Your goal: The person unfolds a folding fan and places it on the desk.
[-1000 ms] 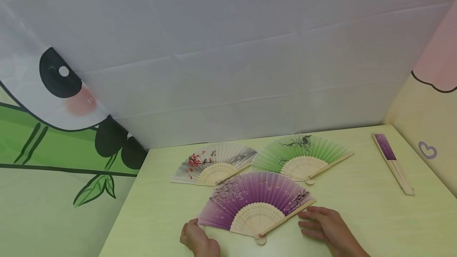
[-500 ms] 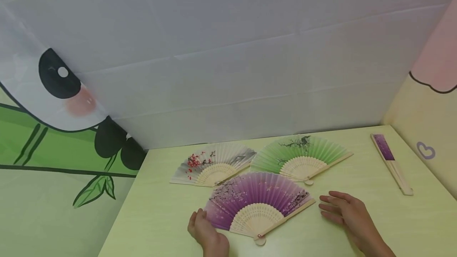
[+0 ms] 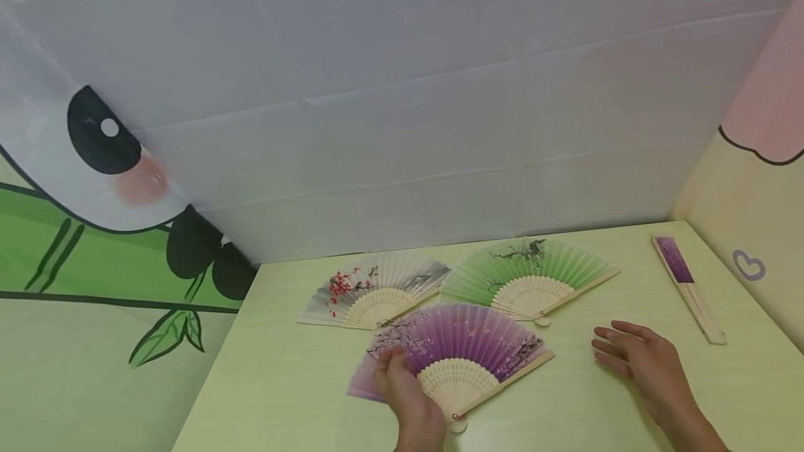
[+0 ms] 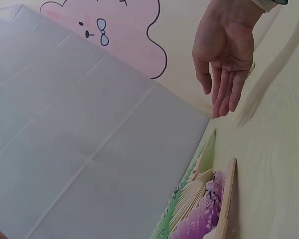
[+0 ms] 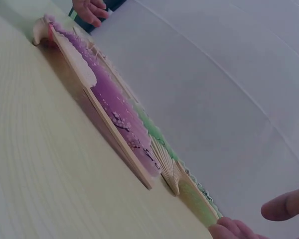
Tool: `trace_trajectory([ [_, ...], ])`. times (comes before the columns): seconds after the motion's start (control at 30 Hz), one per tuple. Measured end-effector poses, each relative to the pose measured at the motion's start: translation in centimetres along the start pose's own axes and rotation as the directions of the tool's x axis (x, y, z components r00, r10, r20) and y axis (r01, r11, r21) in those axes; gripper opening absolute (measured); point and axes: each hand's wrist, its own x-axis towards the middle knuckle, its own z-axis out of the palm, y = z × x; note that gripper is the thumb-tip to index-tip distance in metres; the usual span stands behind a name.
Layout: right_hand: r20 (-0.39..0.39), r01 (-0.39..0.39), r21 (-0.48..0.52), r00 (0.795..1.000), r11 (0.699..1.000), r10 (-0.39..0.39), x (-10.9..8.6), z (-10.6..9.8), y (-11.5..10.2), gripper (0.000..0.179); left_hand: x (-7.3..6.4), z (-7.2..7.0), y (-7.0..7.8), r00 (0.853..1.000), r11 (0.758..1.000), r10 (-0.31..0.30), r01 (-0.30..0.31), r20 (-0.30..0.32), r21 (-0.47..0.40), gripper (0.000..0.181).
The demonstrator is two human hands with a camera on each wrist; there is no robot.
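An opened purple folding fan (image 3: 471, 332) with blossom print and pale pierced ribs lies at the front of the table. Over its left part hovers my left hand (image 3: 411, 396), fingers loosely bent and holding nothing, hiding some of the cloth and ribs. To the right of that fan my right hand (image 3: 650, 368) hangs above the tabletop; its relaxed fingers point left, and the left wrist view shows its palm (image 4: 231, 45) bare. Behind the purple fan, a white fan (image 3: 383, 291) with red blossoms and a green fan (image 3: 534, 274) lie spread.
Near the right edge of the pale yellow table (image 3: 270, 368) lies a folded purple fan (image 3: 687, 288). A white sheet wall (image 3: 402, 124) closes the back, and cartoon-painted panels stand at both sides, the right one with a small heart (image 3: 749, 265).
My left hand has moved right, from beside the purple fan's left corner to over its left part. My right hand has drawn away rightward from that fan. The fans stay put.
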Motion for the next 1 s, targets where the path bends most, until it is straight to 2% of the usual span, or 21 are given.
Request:
trace_trajectory([
  [0.13,-0.024,0.022,0.025,0.999,0.999,-0.021,0.3,-0.6,0.0,0.053,-0.8,1.1,-0.6,1.0,1.0,0.004,-0.005,0.031,0.011,0.023],
  [0.4,-0.067,0.086,0.083,0.994,0.993,-0.081,1.0,-1.9,0.1,0.041,-2.6,2.8,-2.1,0.995,0.998,-0.039,0.034,0.089,0.059,0.035],
  [0.57,-0.089,0.136,0.074,0.988,0.988,-0.13,1.3,-2.7,0.1,0.036,-3.7,3.5,-3.0,0.989,0.995,-0.062,0.051,0.135,0.083,0.041],
  [0.77,-0.143,0.153,0.118,0.98,0.981,-0.136,1.5,-3.1,-0.4,0.024,-4.9,4.2,-3.8,0.98,0.993,-0.091,0.076,0.175,0.088,0.04],
  [0.9,-0.173,0.176,0.178,0.974,0.968,-0.145,1.7,-3.3,-0.6,0.019,-5.7,4.7,-4.6,0.98,0.994,-0.083,0.07,0.18,0.081,0.036],
  [1.0,-0.183,0.228,0.217,0.965,0.949,-0.19,1.9,-3.6,-0.5,0.019,-6.3,5.0,-5.0,0.976,0.993,-0.096,0.082,0.194,0.079,0.037],
])
